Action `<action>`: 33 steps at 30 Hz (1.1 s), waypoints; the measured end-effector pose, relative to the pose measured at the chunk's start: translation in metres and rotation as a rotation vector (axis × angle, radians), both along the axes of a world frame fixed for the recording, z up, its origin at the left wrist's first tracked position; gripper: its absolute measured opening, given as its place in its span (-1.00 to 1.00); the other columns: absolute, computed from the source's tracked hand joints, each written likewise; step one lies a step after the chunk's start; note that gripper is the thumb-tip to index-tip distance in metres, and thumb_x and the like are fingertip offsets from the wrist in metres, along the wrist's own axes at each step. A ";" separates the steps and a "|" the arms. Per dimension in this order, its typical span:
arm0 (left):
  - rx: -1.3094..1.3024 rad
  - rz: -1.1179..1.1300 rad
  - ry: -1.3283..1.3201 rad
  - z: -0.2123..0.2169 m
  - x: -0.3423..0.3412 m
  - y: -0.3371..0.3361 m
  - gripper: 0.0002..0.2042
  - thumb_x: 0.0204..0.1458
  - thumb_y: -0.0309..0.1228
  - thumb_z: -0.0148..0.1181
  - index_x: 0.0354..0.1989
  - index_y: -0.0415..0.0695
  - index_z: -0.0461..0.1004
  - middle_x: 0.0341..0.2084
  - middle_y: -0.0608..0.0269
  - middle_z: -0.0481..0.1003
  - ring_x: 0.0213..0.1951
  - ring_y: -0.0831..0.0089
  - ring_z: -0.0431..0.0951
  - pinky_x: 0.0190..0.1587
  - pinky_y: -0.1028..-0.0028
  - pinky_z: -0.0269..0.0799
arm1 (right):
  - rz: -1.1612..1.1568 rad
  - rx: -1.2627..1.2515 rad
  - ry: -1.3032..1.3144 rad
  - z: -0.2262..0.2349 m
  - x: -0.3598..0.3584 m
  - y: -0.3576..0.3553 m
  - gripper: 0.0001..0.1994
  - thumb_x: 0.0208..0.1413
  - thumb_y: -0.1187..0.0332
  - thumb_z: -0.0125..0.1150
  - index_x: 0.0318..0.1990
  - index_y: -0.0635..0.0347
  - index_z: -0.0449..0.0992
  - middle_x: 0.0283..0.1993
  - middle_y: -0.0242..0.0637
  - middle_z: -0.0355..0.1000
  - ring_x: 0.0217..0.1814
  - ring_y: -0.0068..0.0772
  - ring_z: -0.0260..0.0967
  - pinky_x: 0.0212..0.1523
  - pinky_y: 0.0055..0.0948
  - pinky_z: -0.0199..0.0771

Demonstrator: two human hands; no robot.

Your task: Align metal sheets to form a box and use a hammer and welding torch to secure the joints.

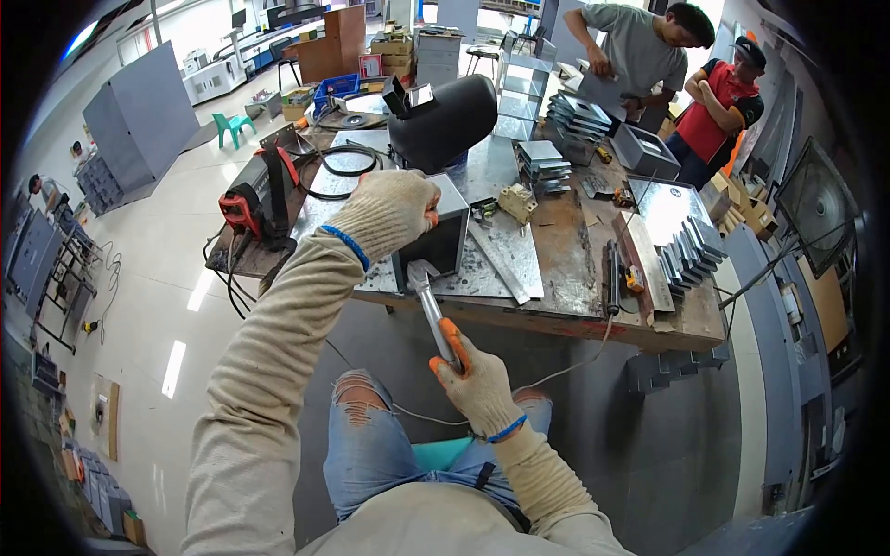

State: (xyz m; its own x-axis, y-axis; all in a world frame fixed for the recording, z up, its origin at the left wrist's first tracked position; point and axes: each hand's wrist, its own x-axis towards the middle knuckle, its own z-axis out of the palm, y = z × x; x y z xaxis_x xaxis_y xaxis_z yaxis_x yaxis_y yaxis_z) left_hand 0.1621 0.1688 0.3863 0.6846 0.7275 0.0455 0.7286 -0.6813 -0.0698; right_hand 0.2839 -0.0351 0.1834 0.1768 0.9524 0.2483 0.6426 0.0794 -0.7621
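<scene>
My left hand [394,213], in a knitted glove with orange-coated fingers, grips the top of an open grey sheet-metal box [450,232] near the table's front edge. Its fingers curl over the upper rim, partly hidden by the glove. In my gloved right hand [475,380] is a silver adjustable wrench [433,310], held by its handle. The wrench's head is at the box's lower front edge; whether it touches cannot be made out. Behind the box sits a black welding helmet [445,120].
A red-and-black welding machine [255,199] stands at the table's left. Right of the box lie a flat metal strip [499,264], a beige block [517,202] and stacked metal parts [545,165]. Two people stand at the back right, one holding a grey sheet [596,91].
</scene>
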 end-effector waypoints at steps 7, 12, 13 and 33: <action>0.022 0.010 0.026 0.003 0.001 0.004 -0.73 0.20 -0.22 0.34 -0.09 -0.16 0.71 -0.12 0.04 0.71 -0.09 0.08 0.66 0.08 0.09 0.50 | -0.122 0.121 -0.055 0.004 0.010 0.001 -0.34 0.11 0.45 0.51 0.42 0.11 0.52 -0.37 -0.27 0.59 -0.52 -0.42 0.34 -0.45 -0.43 0.37; 0.050 0.005 0.037 -0.004 -0.007 -0.001 -0.72 0.20 -0.22 0.33 -0.09 -0.17 0.71 -0.11 0.03 0.70 -0.07 0.08 0.66 0.11 0.08 0.48 | -0.132 0.085 0.058 0.000 0.027 0.008 -0.34 0.11 0.44 0.52 0.42 0.11 0.52 -0.34 -0.29 0.62 -0.51 -0.45 0.34 -0.45 -0.44 0.37; 0.055 0.003 0.040 -0.004 -0.005 0.000 -0.72 0.20 -0.22 0.33 -0.09 -0.18 0.71 -0.10 0.02 0.70 -0.06 0.07 0.66 0.12 0.08 0.48 | -0.120 0.071 0.103 -0.001 0.029 0.008 -0.34 0.11 0.44 0.52 0.42 0.11 0.52 -0.32 -0.29 0.63 -0.51 -0.46 0.34 -0.45 -0.44 0.37; 0.783 -0.581 -0.005 -0.068 0.070 0.008 -0.61 0.17 -0.16 0.35 -0.04 -0.28 0.71 -0.01 -0.02 0.70 0.13 0.05 0.61 0.34 -0.02 0.28 | -0.054 -0.446 0.911 -0.070 0.080 -0.143 -0.33 0.20 0.50 0.47 0.48 0.23 0.39 -0.16 -0.12 0.61 -0.43 -0.51 0.48 -0.58 -0.61 0.39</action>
